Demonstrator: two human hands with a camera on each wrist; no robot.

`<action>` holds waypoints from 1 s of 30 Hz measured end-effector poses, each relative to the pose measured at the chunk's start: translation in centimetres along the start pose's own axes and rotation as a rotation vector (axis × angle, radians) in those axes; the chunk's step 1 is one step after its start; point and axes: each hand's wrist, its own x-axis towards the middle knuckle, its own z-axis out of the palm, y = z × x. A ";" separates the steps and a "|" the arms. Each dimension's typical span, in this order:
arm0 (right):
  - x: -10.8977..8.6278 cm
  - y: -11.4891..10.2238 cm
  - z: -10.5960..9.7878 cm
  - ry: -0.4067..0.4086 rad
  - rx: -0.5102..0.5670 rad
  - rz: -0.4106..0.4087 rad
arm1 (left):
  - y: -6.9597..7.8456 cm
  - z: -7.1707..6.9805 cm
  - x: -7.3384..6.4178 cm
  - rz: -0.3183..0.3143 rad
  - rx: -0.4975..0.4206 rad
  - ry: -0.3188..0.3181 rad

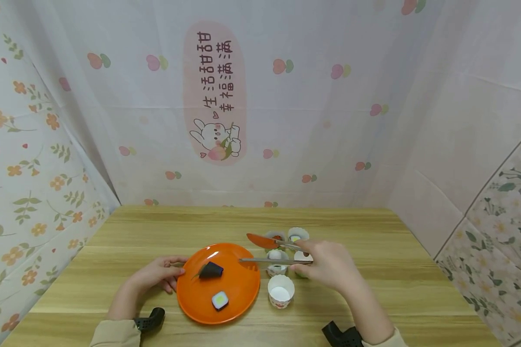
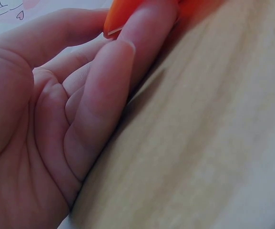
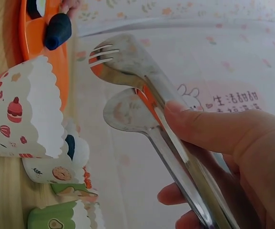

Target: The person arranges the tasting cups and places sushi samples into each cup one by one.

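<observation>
My left hand (image 1: 158, 274) pinches the left rim of a round orange plate (image 1: 240, 289), fingers partly beneath the rim in the left wrist view. On the plate lie a dark cone-shaped hand roll (image 1: 211, 270) and a sushi roll piece (image 1: 220, 300) with a white and yellow-green face. My right hand (image 1: 330, 265) grips metal tongs (image 3: 175, 157), whose two arms stand apart with nothing between the tips. The tongs reach left over the paper cups, one tip overlapping the plate's right edge in the head view.
Several scalloped paper cups cluster right of the plate. The front cup (image 1: 281, 300) shows a bare white inside; a back cup (image 1: 298, 234) holds a sushi piece. Printed cloth (image 1: 260, 183) hangs along the table's (image 1: 156, 226) back edge, with floral cloth on both sides.
</observation>
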 end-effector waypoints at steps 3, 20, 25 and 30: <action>0.1 -0.3 0.3 0.004 -0.017 -0.029 | 0.0 0.0 0.0 0.002 0.001 -0.001; 0.0 -2.1 1.4 0.016 0.026 -0.154 | 0.0 -0.1 0.0 0.003 0.010 0.002; 0.1 -2.6 1.6 0.008 0.026 -0.188 | 0.0 -0.1 0.0 0.004 0.010 0.001; 0.0 -3.1 1.8 -0.007 0.044 -0.204 | -0.1 -0.1 0.0 0.005 0.007 -0.002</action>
